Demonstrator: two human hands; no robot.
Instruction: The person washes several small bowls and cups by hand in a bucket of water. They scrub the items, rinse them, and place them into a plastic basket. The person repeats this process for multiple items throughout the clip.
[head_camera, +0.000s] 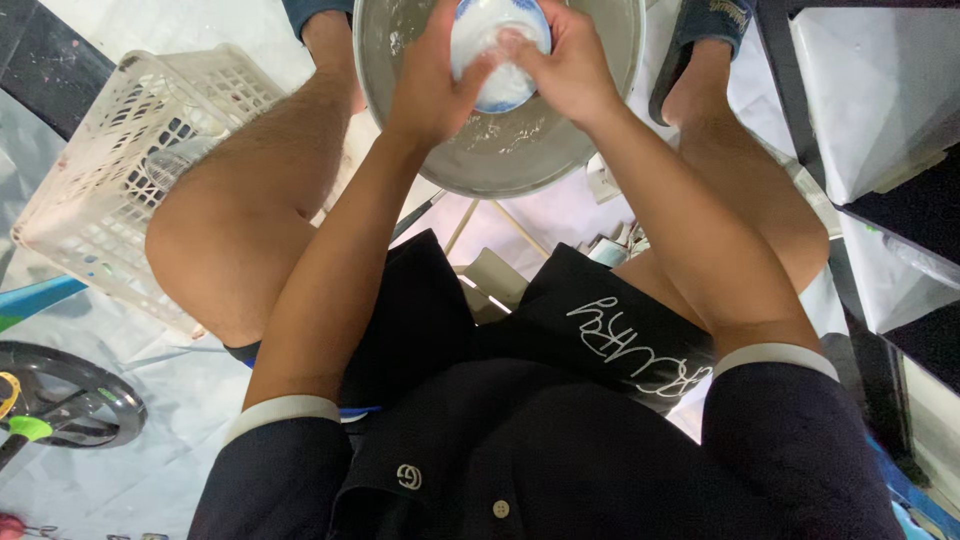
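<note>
Both hands are on the bowl: our left hand (432, 85) cups its side with the fingers wrapped up over the rim, and our right hand (568, 68) closes on the opposite side, its fingertips pressed onto the outer wall. Between them the small white bowl (492, 62) with blue patterning is held tilted, just above the middle of the wide metal basin (520, 150) that sits on the floor between our feet. We judge the bowl to be glazed ceramic: stiff, light enough for one hand, but brittle if it knocks the metal, and slick, since its surface looks wet and soapy. Our surest hold is across the rim with a thumb inside and fingers under the foot, rather than pinching the smooth wall. Below our hands, the basin shows streaks of suds and a shallow wet film; we cannot tell how deep any water is. Off to the left of our left hand, beyond the knee, a white plastic basket (95, 170) stands on the floor with what looks like clear glassware (175, 160) lying in it.
</note>
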